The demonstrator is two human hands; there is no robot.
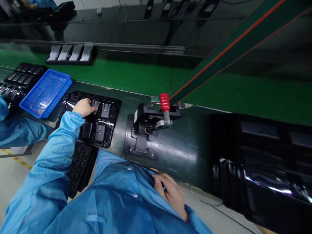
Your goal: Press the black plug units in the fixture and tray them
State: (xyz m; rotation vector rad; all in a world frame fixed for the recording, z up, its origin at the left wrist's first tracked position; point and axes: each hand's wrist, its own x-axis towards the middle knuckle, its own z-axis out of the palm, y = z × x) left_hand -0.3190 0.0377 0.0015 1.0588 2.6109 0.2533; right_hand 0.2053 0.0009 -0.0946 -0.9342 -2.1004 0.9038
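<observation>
My left hand (84, 108) rests in a black moulded tray (113, 104) on the bench, its fingers closed over a black Nikon-labelled unit (95, 104). Several similar units sit in the tray's pockets, including one (105, 110) just right of my fingers and another (99, 133) nearer me. My right hand (172, 195) is curled low at the bench's near edge, against my blue coat (117, 198). Nothing shows in its fingers, though they partly hide what lies behind them.
A bench fixture (141, 130) with a red-handled clamp (164, 102) stands right of the tray. A blue bin (46, 92) holds small parts. Stacked black trays (81, 169) lie below the bench, with more at far right (258, 162). A co-worker's blue sleeve (17, 130) enters at left.
</observation>
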